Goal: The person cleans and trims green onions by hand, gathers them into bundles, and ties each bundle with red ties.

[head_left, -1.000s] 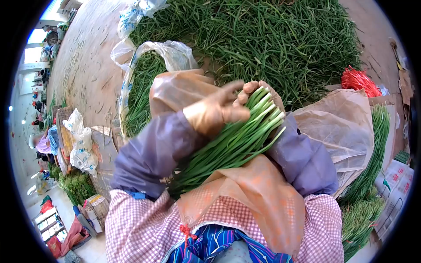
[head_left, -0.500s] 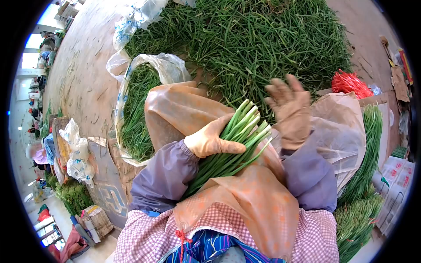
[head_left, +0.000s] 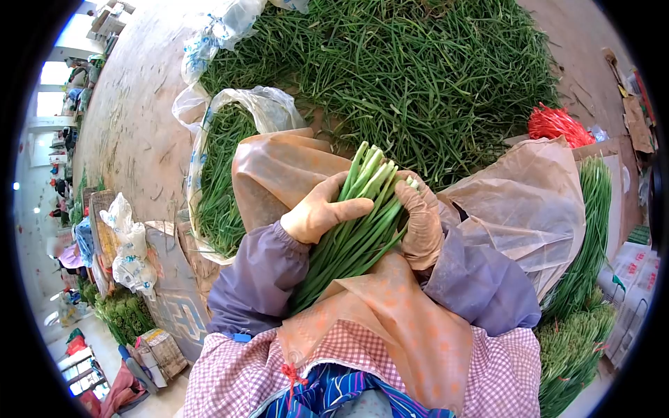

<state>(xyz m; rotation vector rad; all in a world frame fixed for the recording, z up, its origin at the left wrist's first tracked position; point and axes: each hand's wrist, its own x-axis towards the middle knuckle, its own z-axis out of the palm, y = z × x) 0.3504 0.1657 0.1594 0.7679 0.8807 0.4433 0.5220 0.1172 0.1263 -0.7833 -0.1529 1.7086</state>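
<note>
A bunch of long green stalks (head_left: 348, 251) with pale cut ends lies slanted over my lap, its pale ends pointing up and away from me. My left hand (head_left: 324, 209), in a tan glove, is wrapped round the bunch from the left, thumb across the top. On the other side my right hand (head_left: 420, 219), gloved too, has its fingers curled against the stalks near the pale ends. Its fingertips partly hide a few stalk ends. An orange-patterned translucent apron (head_left: 390, 313) lies beneath the bunch.
A large heap of loose green stalks (head_left: 418, 76) covers the floor ahead. An open plastic bag (head_left: 279, 111) of stalks stands left of it. Red ties (head_left: 557, 125) lie at the right, above bundled stalks (head_left: 575, 348). Plastic bags (head_left: 131, 244) and a box (head_left: 164, 352) are at the left.
My right hand was raised with fingers spread half a second ago; it has come down and left onto the bunch. My left hand keeps its hold, with the bunch shifted slightly left.
</note>
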